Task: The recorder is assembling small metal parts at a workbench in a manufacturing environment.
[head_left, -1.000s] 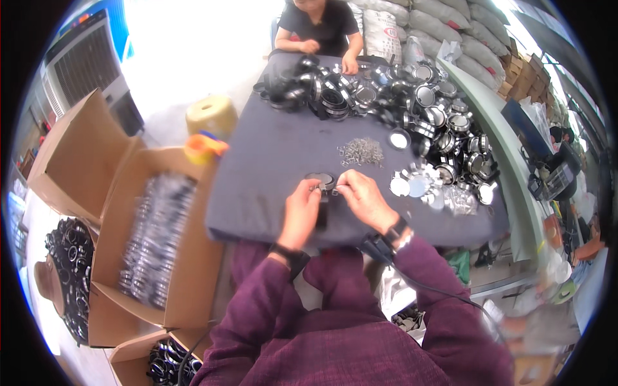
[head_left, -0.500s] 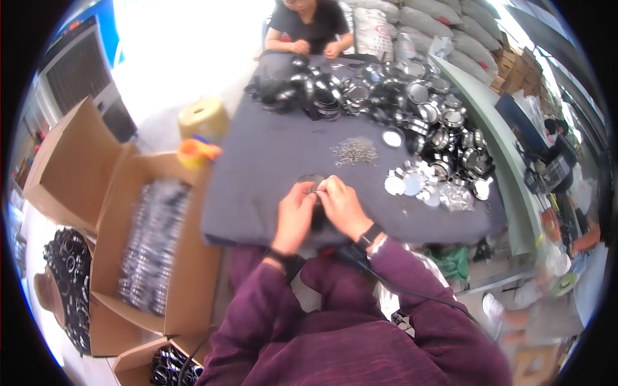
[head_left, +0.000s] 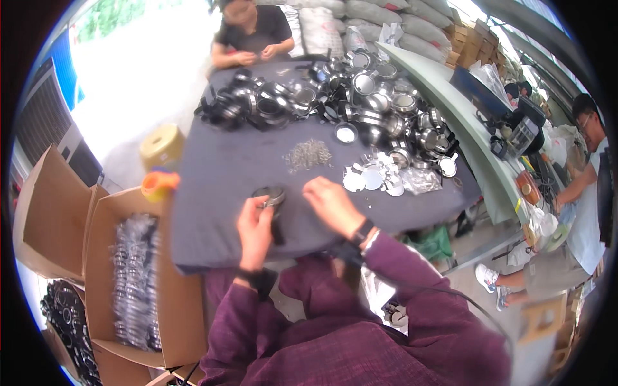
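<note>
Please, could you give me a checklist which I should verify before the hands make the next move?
1. Left hand has the round dark piece: ok, fingers pinch its edge.
2. Right hand is clear of that piece: ok, a gap shows between them.
3. Right fingertips hold a small part: cannot tell, too small and blurred.
4. Pile of small metal pieces is apart from both hands: ok, it lies beyond them on the table.
5. Co-worker's hands are out of the way: ok, near the far edge.
</note>
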Tool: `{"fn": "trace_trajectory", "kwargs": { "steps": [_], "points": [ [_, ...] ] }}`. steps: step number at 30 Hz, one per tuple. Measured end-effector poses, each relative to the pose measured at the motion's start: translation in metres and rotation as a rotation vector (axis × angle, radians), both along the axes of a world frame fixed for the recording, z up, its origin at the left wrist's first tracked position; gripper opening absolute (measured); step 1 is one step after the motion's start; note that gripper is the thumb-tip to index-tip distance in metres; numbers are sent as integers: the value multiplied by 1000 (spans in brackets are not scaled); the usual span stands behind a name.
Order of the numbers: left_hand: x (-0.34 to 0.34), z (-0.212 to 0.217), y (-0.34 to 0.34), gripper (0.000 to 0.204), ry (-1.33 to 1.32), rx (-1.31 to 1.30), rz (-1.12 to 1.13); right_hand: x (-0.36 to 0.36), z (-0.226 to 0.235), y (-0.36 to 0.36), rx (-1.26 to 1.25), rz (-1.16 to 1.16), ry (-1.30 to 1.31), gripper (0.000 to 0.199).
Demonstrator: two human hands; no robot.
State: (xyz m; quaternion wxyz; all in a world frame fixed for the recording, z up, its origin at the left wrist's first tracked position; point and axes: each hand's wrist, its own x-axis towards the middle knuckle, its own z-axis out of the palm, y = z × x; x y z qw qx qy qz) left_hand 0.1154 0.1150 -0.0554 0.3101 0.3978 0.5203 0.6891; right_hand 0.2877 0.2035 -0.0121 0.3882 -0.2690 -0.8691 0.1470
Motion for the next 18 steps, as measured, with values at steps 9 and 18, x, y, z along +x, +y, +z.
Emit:
{"fn": "trace_trajectory", "kwargs": {
  "steps": [9,18],
  "points": [
    [0,1,1,19,44,-43,8,64,-1,94,-3,-308,-404,9],
    [2,8,-4,18,41,-61,22,34,-2,99,21,-453,-782,13]
  ]
}}
